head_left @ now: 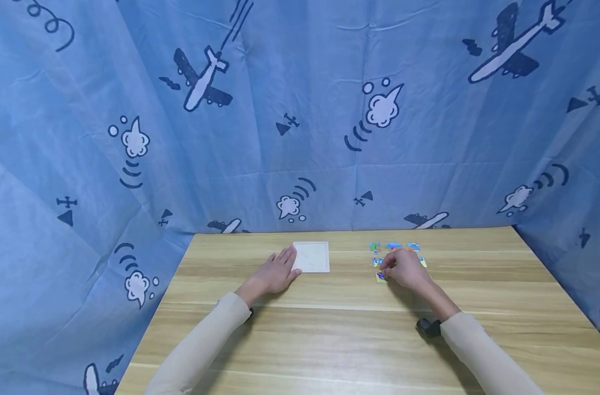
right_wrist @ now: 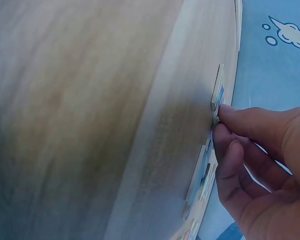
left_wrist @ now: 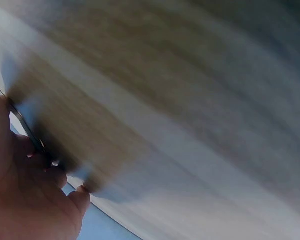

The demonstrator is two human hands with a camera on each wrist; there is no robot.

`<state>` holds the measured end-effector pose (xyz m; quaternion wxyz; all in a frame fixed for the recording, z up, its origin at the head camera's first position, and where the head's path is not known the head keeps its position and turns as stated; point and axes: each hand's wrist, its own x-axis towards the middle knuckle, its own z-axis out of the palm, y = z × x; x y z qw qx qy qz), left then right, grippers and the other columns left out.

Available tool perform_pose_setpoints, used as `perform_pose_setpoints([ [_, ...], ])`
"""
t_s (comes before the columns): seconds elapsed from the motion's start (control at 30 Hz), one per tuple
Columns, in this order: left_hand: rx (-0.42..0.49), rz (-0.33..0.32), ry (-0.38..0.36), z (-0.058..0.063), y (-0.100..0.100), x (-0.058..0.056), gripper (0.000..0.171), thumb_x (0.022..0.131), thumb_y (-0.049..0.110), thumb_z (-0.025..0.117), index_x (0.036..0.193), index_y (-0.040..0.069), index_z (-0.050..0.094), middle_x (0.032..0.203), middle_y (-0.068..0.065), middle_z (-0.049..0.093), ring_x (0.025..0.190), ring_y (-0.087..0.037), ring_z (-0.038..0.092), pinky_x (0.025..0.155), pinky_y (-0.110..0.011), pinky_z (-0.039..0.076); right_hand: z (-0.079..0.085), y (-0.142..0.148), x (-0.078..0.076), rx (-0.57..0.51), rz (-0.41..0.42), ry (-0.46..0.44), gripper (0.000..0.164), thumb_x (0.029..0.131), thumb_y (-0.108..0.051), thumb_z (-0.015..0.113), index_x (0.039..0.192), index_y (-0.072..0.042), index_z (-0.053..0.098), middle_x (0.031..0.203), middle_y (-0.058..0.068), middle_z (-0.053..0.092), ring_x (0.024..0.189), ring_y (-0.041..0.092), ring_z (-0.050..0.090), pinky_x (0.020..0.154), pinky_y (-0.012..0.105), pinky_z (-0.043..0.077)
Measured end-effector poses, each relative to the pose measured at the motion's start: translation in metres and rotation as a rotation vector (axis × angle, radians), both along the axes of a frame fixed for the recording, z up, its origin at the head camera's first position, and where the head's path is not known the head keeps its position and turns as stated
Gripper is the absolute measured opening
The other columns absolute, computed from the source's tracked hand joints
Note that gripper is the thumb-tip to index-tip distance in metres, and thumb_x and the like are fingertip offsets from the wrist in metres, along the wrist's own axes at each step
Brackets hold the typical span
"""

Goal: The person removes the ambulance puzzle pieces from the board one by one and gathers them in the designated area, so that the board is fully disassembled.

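Observation:
A white square puzzle tray (head_left: 312, 257) with a raised rim lies toward the back of the table. My left hand (head_left: 276, 272) rests at its left side, fingers stretched over the edge and thumb at the near corner. To the right, my right hand (head_left: 403, 267) is low among colourful puzzle pieces (head_left: 394, 246). In the right wrist view, its thumb and index finger pinch a small puzzle piece (right_wrist: 216, 120), mostly hidden by the fingertips. A yellow and blue piece (head_left: 381, 277) lies just in front of that hand. Some pieces are covered by the hand.
The wooden table (head_left: 329, 340) reaches back to a blue curtain (head_left: 319, 109) printed with planes and clouds, which also hangs along both sides. A dark wrist strap mount (head_left: 429, 327) sticks out at the right wrist.

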<state>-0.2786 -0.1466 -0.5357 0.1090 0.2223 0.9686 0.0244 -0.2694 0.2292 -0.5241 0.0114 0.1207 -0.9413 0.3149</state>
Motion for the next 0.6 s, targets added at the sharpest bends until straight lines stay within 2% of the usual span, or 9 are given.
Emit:
perform_pose_setpoints([
  [0.2,0.001,-0.005,0.001,0.0,0.003,-0.001,0.071,0.115,0.049,0.025,0.169,0.005,0.014,0.179,-0.01,0.009,0.167,-0.028,0.013,0.136,-0.049,0.017,0.001,0.003,0.001,0.004,-0.004,-0.004,0.008,0.083,0.002,0.08,0.08,-0.006,0.08,0.082,0.005,0.074,0.076,0.012,0.059,0.067,0.024,0.047],
  [0.37,0.001,-0.017,0.006,0.0,0.005,-0.002,0.071,0.114,0.05,0.027,0.169,0.005,0.015,0.179,-0.01,0.011,0.167,-0.028,0.015,0.136,-0.05,0.018,0.007,0.011,-0.001,-0.017,0.003,-0.033,0.002,0.088,-0.003,0.077,0.088,-0.002,0.08,0.085,0.008,0.076,0.075,0.013,0.063,0.064,0.025,0.05],
  [0.43,0.006,-0.019,0.011,0.0,0.006,-0.003,0.071,0.114,0.05,0.027,0.169,0.005,0.016,0.179,-0.01,0.012,0.166,-0.029,0.015,0.136,-0.05,0.019,0.014,0.015,-0.003,-0.026,-0.001,-0.032,0.008,0.091,-0.007,0.076,0.094,0.0,0.079,0.088,0.01,0.078,0.077,0.016,0.067,0.066,0.03,0.055],
  [0.6,0.029,-0.012,0.014,0.002,0.005,-0.002,0.073,0.114,0.051,0.027,0.168,0.003,0.016,0.178,-0.012,0.013,0.166,-0.029,0.017,0.136,-0.051,0.019,0.037,0.027,-0.007,-0.023,-0.032,0.012,0.03,0.1,-0.021,0.072,0.116,0.004,0.075,0.104,0.019,0.079,0.094,0.032,0.075,0.084,0.05,0.061],
])
